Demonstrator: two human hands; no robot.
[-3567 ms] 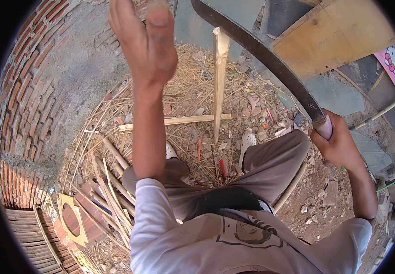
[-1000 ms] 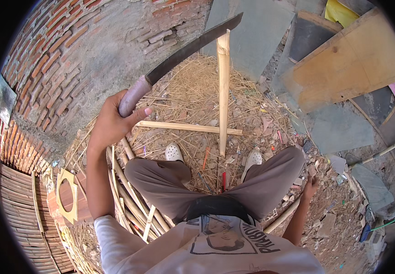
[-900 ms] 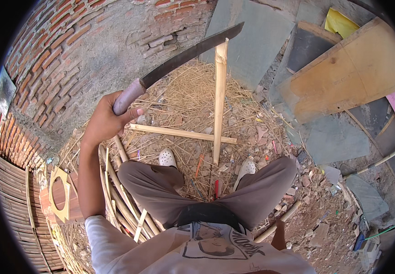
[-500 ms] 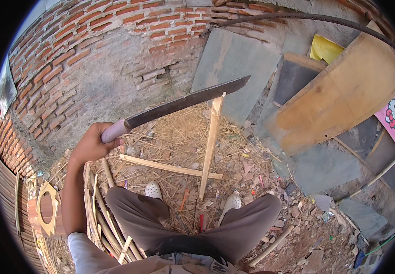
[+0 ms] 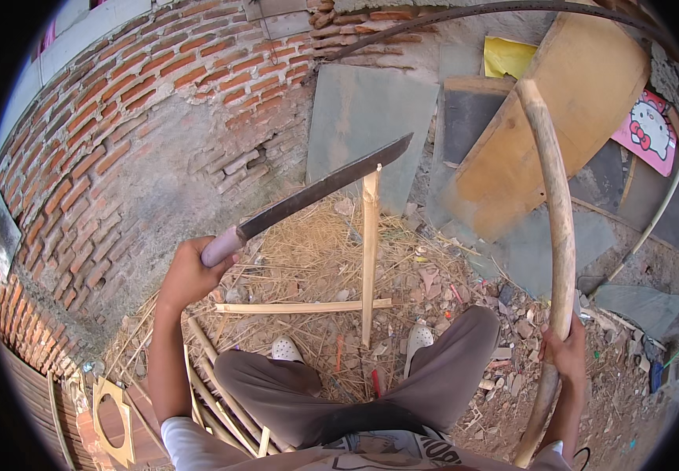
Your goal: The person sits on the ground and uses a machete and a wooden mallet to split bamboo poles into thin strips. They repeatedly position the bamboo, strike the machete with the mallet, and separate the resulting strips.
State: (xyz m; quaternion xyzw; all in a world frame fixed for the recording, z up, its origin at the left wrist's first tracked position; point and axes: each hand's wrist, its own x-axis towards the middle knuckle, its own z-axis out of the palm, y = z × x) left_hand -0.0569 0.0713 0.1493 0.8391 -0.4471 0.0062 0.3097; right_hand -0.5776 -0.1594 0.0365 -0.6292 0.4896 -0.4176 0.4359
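Note:
My left hand [image 5: 190,275] is closed around the pale handle of a machete [image 5: 324,187]. Its long dark blade slants up to the right and meets the top of an upright split bamboo strip [image 5: 370,251], whose foot reaches the ground between my feet. At the right, my right hand [image 5: 565,352] grips a thick curved wooden stick [image 5: 557,212] low down; the stick rises well above the hand. Across the ground behind the upright strip lies another bamboo strip [image 5: 300,308].
Left and ahead stands a worn brick wall [image 5: 159,102]. Boards and grey sheets lean at the right, including a large brown panel [image 5: 543,133]. Several bamboo poles [image 5: 218,396] lie beside my left leg. Rubble and straw [image 5: 308,243] cover the ground.
My right hand has come into view at the right, holding the curved stick upright. The machete still rests at the bamboo strip's top, and the view has shifted slightly.

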